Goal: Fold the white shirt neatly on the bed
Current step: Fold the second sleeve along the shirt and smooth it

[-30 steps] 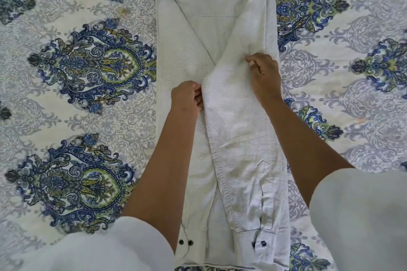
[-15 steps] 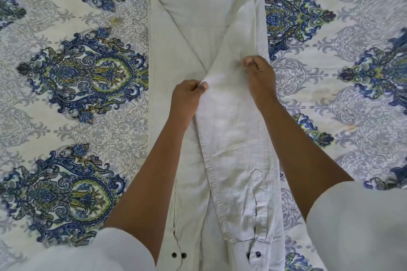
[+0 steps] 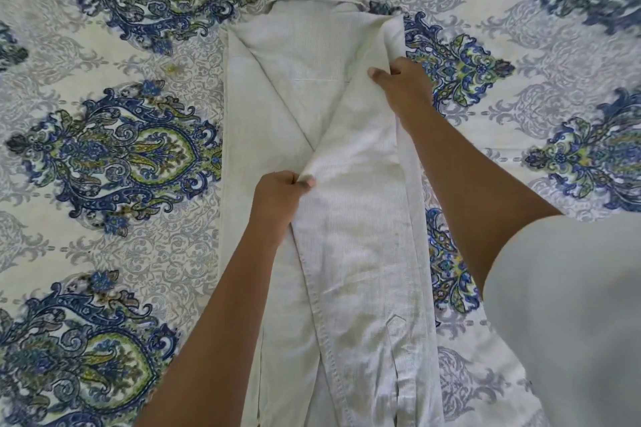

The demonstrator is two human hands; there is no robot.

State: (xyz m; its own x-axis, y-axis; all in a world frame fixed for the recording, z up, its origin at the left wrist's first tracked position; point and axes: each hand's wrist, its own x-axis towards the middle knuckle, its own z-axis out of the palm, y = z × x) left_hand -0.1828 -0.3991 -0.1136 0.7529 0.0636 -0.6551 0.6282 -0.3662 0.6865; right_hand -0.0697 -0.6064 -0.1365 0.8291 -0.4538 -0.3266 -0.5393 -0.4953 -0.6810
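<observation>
The white shirt [image 3: 277,107] lies lengthwise on the bed, collar at the far end, both sides folded inward into a narrow strip. A long sleeve [image 3: 350,225] runs down the middle toward me. My left hand [image 3: 277,198] pinches the sleeve's left edge near the strip's middle. Farther up, my right hand [image 3: 402,83] grips the sleeve's right edge near the shoulder fold. Both hands hold the sleeve slightly raised off the shirt.
The bed is covered by a white sheet [image 3: 114,152] printed with blue and green paisley medallions, spreading on both sides of the shirt. My pale short sleeve [image 3: 569,315] fills the lower right corner.
My right hand has slid up the sleeve toward the shoulder fold. The left hand keeps its pinch on the sleeve edge. The view has shifted so the collar now shows.
</observation>
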